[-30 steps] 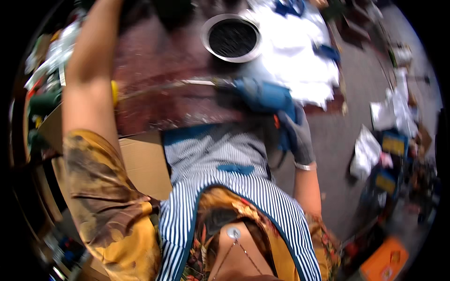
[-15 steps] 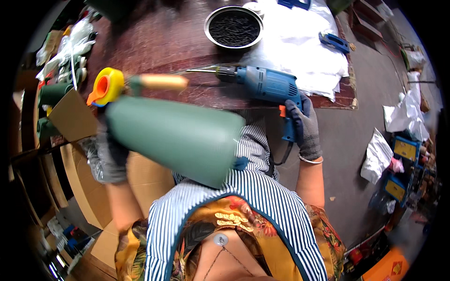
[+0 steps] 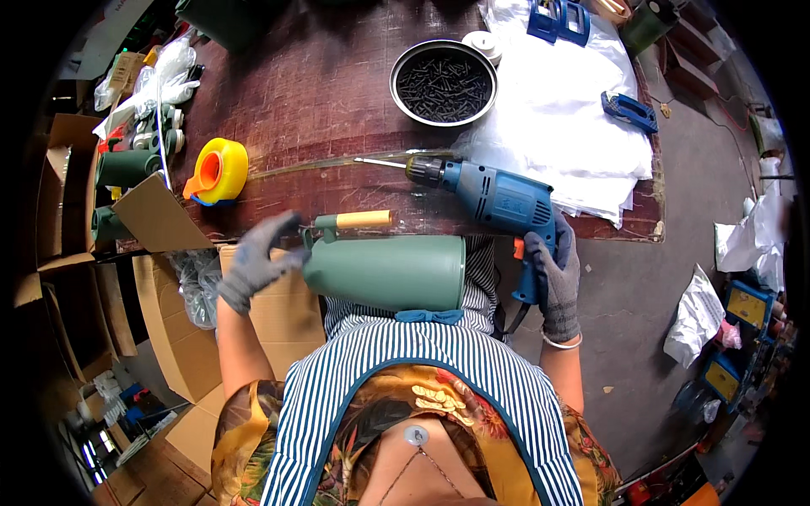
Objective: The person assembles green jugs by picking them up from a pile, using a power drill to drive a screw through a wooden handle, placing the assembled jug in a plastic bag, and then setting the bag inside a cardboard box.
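A green jug-shaped flask (image 3: 388,271) with a wooden handle lies on its side across my lap, against the front edge of the dark wooden table (image 3: 321,84). My left hand (image 3: 253,260), in a grey glove, touches its narrow left end with the fingers spread. My right hand (image 3: 555,282), also gloved, grips the handle of a blue electric drill (image 3: 498,198). The drill lies on the table with its bit pointing left.
A round metal bowl (image 3: 443,82) of dark screws stands behind the drill. A yellow tape dispenser (image 3: 218,171) sits at the left. White plastic sheeting (image 3: 557,126) covers the right of the table. Cardboard boxes (image 3: 169,278) and more green flasks (image 3: 122,169) are at my left.
My left hand brought the green flask down from the left and laid it across my lap. The drill and my right hand stayed almost in place.
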Tool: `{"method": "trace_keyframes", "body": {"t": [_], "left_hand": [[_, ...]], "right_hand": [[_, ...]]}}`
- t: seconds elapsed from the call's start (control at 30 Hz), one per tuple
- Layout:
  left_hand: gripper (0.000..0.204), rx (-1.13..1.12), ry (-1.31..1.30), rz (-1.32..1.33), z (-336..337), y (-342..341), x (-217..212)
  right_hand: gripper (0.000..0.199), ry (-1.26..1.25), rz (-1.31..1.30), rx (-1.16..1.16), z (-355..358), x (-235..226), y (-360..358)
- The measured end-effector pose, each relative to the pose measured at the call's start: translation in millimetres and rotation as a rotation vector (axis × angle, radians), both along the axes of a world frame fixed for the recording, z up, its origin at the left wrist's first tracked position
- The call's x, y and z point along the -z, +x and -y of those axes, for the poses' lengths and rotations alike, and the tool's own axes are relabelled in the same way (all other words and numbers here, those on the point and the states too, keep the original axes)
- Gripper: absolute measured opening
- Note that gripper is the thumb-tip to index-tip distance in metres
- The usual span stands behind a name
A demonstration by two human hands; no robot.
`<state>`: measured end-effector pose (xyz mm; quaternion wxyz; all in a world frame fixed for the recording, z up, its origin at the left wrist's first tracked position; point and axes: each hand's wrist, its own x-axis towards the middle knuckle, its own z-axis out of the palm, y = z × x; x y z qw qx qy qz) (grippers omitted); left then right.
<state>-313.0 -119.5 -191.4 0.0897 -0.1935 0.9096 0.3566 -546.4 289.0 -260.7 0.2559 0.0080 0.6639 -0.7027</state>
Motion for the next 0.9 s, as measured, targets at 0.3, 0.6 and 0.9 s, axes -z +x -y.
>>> {"method": "trace_keyframes", "body": {"t": [0.3, 0.6, 0.9], "left_hand": [[0.043, 0.445, -0.709, -0.617, -65, -299, 22], [0.04, 0.272, -0.574, -0.441, -81, -314, 38], [0.028, -0.721, 1.084, -0.35, 12, -138, 69]], "right_hand": [[0.056, 0.006, -0.012, -0.005, 2, -8, 0], [0.053, 0.044, -0.013, -0.013, 0, -4, -1], [0.042, -0.078, 0.391, -0.041, -43, 3, 21]]}}
